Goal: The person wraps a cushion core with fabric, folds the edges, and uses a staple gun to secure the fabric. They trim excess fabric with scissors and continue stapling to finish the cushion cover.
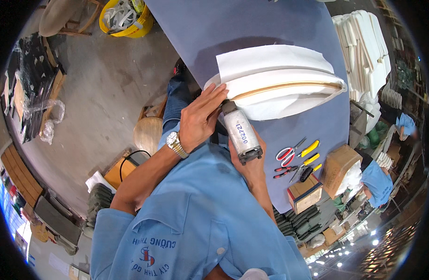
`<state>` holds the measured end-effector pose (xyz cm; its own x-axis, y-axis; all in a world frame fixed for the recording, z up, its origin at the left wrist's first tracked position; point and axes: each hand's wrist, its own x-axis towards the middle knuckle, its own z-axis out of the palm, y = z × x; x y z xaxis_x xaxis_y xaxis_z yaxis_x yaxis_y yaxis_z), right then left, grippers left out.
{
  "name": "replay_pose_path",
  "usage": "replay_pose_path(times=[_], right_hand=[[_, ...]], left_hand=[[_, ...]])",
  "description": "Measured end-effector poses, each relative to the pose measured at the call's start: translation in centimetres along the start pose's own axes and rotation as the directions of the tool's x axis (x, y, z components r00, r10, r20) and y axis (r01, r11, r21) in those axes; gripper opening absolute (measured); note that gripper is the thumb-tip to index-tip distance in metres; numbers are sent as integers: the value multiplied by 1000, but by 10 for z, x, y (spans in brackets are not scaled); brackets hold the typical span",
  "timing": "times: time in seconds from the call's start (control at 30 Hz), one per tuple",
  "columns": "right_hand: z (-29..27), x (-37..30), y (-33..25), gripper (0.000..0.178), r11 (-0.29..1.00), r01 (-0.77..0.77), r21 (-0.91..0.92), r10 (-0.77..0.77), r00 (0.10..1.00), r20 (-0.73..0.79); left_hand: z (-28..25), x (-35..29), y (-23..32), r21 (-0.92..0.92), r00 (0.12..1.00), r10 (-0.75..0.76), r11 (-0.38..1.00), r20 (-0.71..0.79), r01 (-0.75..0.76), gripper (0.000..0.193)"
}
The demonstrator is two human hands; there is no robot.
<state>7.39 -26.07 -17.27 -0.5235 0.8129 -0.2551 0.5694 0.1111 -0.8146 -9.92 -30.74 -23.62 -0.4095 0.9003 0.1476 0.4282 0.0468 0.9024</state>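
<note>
On the blue-grey table (265, 23) a curved padded panel (289, 79) stands on its edge, covered in white fabric, with a brown wood-like strip along its middle. A loose white flap rises behind it. My left hand (201, 115) lies against the panel's near left end, fingers stretched out and close together. In my right hand (257, 163) is a silver staple gun (241, 133), its dark nose beside the panel's left end by my left fingertips. The gun's body hides most of my right fingers. Whether the nose touches the strip is unclear.
Red-handled scissors (285, 155), yellow-handled cutters (310, 148), pliers and a small box (305, 193) lie to the right. Beyond are a carton (338, 170), stacked white panels (361, 51) and co-workers in blue shirts (377, 184). A yellow bucket (142, 27) stands far left.
</note>
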Motion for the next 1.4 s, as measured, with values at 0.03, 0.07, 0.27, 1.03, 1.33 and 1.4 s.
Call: replay_pose_path(times=[0.03,0.07,0.27,1.03,1.33,1.4], right_hand=[[2,-1,6,47,999,35,-23,-35,999,9],[4,1,13,46,996,82,-46,-82,997,13],[11,1,23,35,992,96,-81,-100,994,-50],[17,-10,16,39,996,85,-15,-86,995,-48],[-11,-28,14,33,999,20,39,-15,993,-118],[-31,-44,23,34,997,-70,26,73,989,-127]], left_hand=[[1,-1,-2,-5,1000,-2,1000,-6,2,62],[0,1,-2,-7,1000,7,1000,-18,-7,62],[-10,6,-4,25,999,-9,1000,41,8,63],[-3,-7,3,129,1000,1,992,19,-3,61],[-4,6,-1,108,1000,19,994,-13,-18,55],[-3,6,1,107,1000,5,994,-19,-3,55]])
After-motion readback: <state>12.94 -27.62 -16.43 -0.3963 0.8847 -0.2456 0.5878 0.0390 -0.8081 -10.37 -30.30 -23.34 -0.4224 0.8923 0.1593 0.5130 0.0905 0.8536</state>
